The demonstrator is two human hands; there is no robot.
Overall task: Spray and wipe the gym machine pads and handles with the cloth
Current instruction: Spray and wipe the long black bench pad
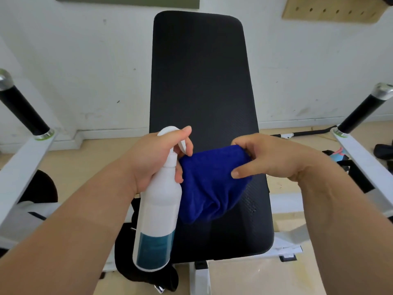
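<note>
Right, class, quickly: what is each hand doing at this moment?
Left hand: grips the white spray bottle, finger at the trigger.
Right hand: pinches the blue cloth over the black pad.

A scuffed white wall (74,60) stands beyond the left hand (153,158), a wooden pegboard (331,9) hangs above the right hand (274,160), tan floor (80,154) beneath both.

1. Premises: a small gym or training room.
2. A long black padded backrest (200,92) is mounted on a white steel frame (25,160).
3. A left handle (21,111) and a right handle (361,111), each with a black grip and chrome end cap, rise from the frame's side arms.
4. Behind it are a scuffed white wall (85,71), a wooden pegboard (331,9) at the upper right and a pale floor (85,158).
</note>
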